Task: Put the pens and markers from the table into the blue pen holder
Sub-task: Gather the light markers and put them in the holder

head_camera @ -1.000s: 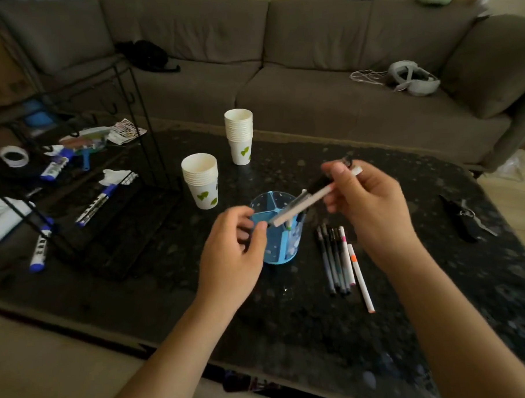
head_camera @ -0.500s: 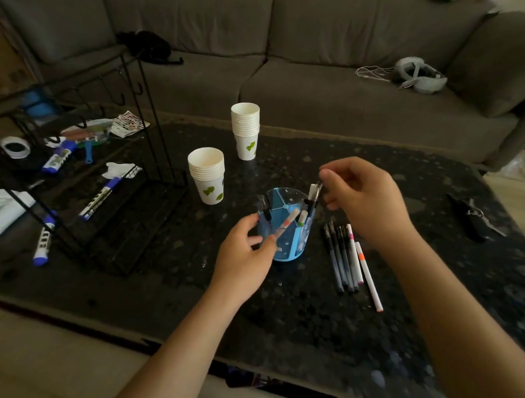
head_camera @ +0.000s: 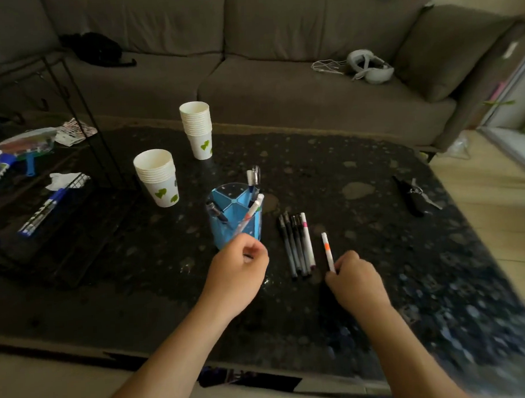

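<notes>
The blue pen holder stands mid-table with a few pens upright in it. My left hand is just in front of it, fingers closed on the lower end of a white marker whose far end leans over the holder's rim. To the right, my right hand pinches the near end of a white marker with an orange band that lies on the table. Between the hands, a row of several pens lies side by side: dark ones and a white one with a pink band.
Two stacks of paper cups stand behind and left of the holder. A black wire rack with markers occupies the table's left end. A dark folding tool lies far right. A sofa runs behind the table.
My right hand left the holder, where it dropped dark pens, came down to the table and closed on the orange-banded marker. My left hand drew back slightly, still holding the white marker.
</notes>
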